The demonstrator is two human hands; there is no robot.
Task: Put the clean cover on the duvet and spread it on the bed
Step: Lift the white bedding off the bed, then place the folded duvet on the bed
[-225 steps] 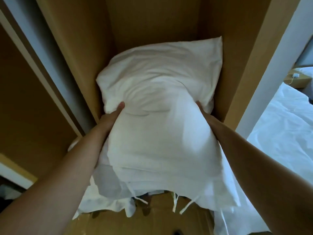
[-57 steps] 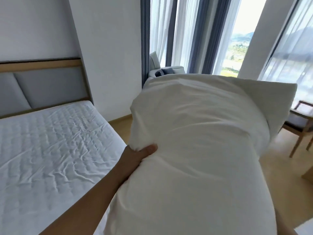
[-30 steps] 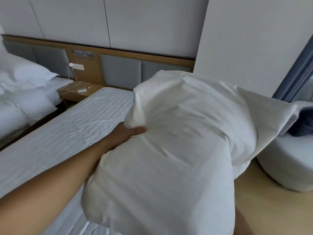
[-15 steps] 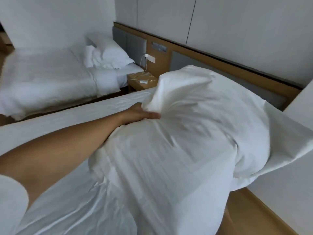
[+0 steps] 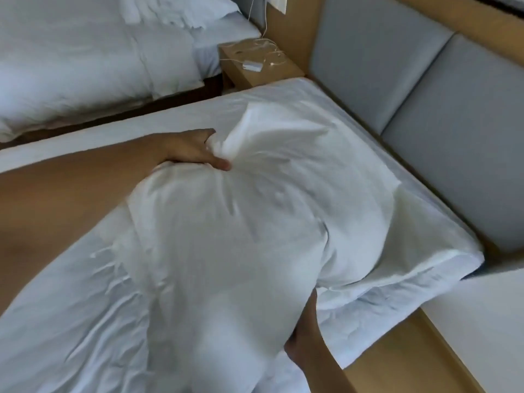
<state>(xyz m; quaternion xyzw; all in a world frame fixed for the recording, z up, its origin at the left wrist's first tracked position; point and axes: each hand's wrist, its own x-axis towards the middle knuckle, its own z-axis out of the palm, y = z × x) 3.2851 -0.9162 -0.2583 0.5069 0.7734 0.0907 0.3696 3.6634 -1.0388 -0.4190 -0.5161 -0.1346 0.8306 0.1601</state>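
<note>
Our left hand (image 5: 187, 150) clamped the duvet (image 5: 241, 236) at upper left; our right hand (image 5: 303, 344), fingers hidden, bore its lower-right end over the bed (image 5: 71, 307).

The bed (image 5: 71, 321) is covered with a creased white sheet (image 5: 93, 279) and is set against a grey padded headboard (image 5: 425, 109). A bulky white bundle (image 5: 241, 236) of linen is seen at its head end, with one flat corner laid on the sheet beside the headboard; whether the bulk rests fully cannot be told. A wooden nightstand (image 5: 255, 75) is placed just beside the bed, with a white charger (image 5: 252, 65) and cable (image 5: 266, 48) on it. Beyond it, a second bed (image 5: 71, 66) is made up with pillows (image 5: 181, 9).
</note>
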